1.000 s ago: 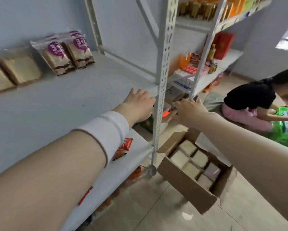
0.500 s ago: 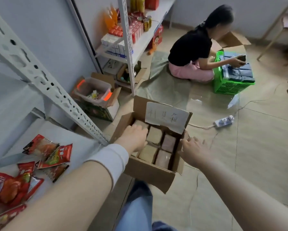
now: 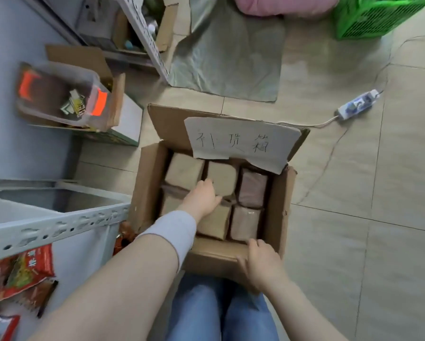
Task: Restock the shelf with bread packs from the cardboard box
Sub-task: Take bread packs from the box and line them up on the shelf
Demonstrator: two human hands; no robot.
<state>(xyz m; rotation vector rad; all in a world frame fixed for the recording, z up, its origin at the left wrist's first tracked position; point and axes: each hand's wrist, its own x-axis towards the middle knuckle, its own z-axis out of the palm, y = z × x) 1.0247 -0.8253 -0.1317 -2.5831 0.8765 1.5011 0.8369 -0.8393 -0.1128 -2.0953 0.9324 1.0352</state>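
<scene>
- The bread packs (image 3: 252, 188) fill the cardboard box (image 3: 149, 190); the shelf (image 3: 58, 227) stands just left of it.
- The left hand (image 3: 202, 199) is inside the box, its fingers apparently curling round one of them.
- The right hand (image 3: 263, 264) grips the box's near wall.

Plain brown on the box (image 3: 149, 183), black handwriting on its off-white label (image 3: 241, 141), tan on most packs (image 3: 184, 171), a duller mauve-brown on the right-hand packs (image 3: 252, 187). Pale grey on the shelf (image 3: 58, 227), red with yellow-green print on the snack bags (image 3: 31, 269), white on the sleeve (image 3: 172, 232), faded blue on the jeans (image 3: 196, 308). Beige on the floor tiles (image 3: 354, 242), grey-green on the mat (image 3: 231, 60), bright green lattice on the basket (image 3: 378, 18), orange clasps on the clear bin (image 3: 99, 103).
</scene>
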